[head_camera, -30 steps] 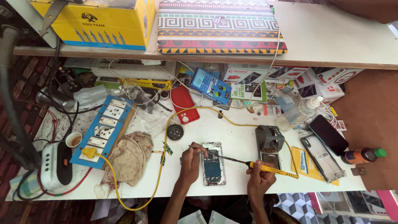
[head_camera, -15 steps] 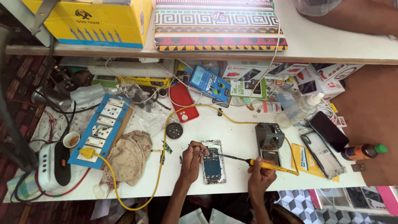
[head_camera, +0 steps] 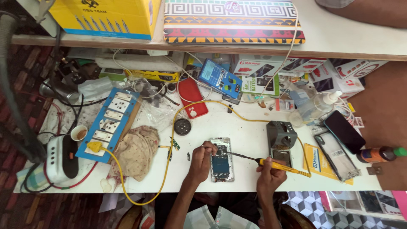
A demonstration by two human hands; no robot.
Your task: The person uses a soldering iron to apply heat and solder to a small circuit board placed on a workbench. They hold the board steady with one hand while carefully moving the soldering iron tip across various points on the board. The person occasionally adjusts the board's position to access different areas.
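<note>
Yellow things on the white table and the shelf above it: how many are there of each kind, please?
Yellow cable: 1
Yellow-handled soldering iron, held in the right hand: 1
Yellow plug: 1
Yellow cardboard box: 1
Yellow packet: 1
Total: 5

Left hand (head_camera: 201, 159) and right hand (head_camera: 268, 177): both bare, no gloves, rings or watch discernible. Both forearms uncovered from wrist to the lower frame edge; no sleeve cuffs in view. Between the forearms, at bottom edge, a patch of checked cloth in pale green, white and grey, apparently clothing at the lap. Upper body lies outside the frame.
</note>
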